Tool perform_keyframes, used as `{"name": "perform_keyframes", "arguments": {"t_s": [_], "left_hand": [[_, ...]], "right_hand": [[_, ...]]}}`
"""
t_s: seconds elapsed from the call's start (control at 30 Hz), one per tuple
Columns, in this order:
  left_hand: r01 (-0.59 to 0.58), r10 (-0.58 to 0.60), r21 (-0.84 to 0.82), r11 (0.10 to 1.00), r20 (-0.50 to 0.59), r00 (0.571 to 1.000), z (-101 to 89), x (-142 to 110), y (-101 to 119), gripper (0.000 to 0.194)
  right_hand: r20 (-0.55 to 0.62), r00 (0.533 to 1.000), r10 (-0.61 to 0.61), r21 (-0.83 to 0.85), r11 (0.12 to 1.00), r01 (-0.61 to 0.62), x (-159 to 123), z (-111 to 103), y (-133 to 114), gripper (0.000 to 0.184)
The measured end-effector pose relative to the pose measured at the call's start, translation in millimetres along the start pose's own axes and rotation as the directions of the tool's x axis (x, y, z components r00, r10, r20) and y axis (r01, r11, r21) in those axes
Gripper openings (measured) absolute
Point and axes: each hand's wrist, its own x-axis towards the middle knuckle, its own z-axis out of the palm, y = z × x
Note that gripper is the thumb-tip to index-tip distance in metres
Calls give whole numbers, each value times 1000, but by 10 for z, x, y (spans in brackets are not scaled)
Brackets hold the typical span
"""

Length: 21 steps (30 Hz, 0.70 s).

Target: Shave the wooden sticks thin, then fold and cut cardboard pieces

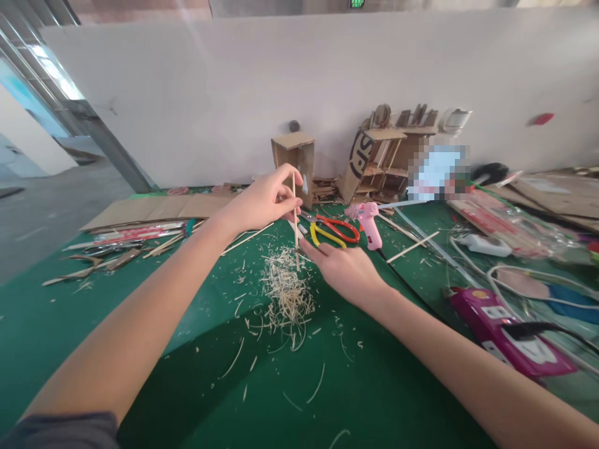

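Observation:
My left hand [274,198] pinches the upper part of a thin wooden stick [296,218], which stands nearly upright. My right hand [344,268] is closed, its fingertips against the stick's lower part; whatever else it grips there is too small to make out. Right below the stick's lower end lies a heap of pale wood shavings [287,290], with loose curls scattered around it. Just beyond my right hand are scissors with an orange handle [346,229] and a tool with a yellow handle [322,237], partly hidden by my fingers.
A pink glue gun [369,224] and a purple power strip [505,337] with cables lie to the right. Cardboard boxes [294,142] and a cardboard shelf [374,165] stand at the back. Sticks and cardboard strips [154,212] lie on the left of the green table [196,386].

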Motion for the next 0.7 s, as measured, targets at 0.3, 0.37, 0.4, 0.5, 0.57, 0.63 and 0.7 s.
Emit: {"name": "perform_keyframes", "arguments": {"t_s": [0.3, 0.37, 0.4, 0.5, 0.57, 0.63, 0.7], "left_hand": [[-8, 8, -32, 999, -14, 1000, -3, 39, -98, 27], [-11, 11, -38, 999, -11, 1000, -4, 43, -107, 27], [-10, 10, -37, 999, -9, 1000, -3, 44, -107, 27], [1, -2, -37, 999, -14, 1000, 8, 45, -97, 27], [10, -11, -39, 999, -25, 1000, 18, 45, -87, 27], [13, -15, -39, 999, -31, 999, 25, 40, -78, 27], [11, -12, -32, 999, -33, 999, 27, 29, -69, 26]], "right_hand": [[97, 991, -93, 93, 992, 84, -1, 83, -18, 63], [54, 997, -62, 70, 996, 58, 9, 81, -12, 62], [26, 999, -29, 58, 998, 27, 21, 74, -4, 61], [-6, 999, 36, 46, 998, -35, 66, 31, 26, 60], [24, 999, 33, 60, 998, -34, 86, -4, 39, 61], [53, 998, 29, 80, 996, -33, 98, -32, 43, 61], [61, 998, 31, 95, 995, -37, 101, -42, 39, 60]]}}
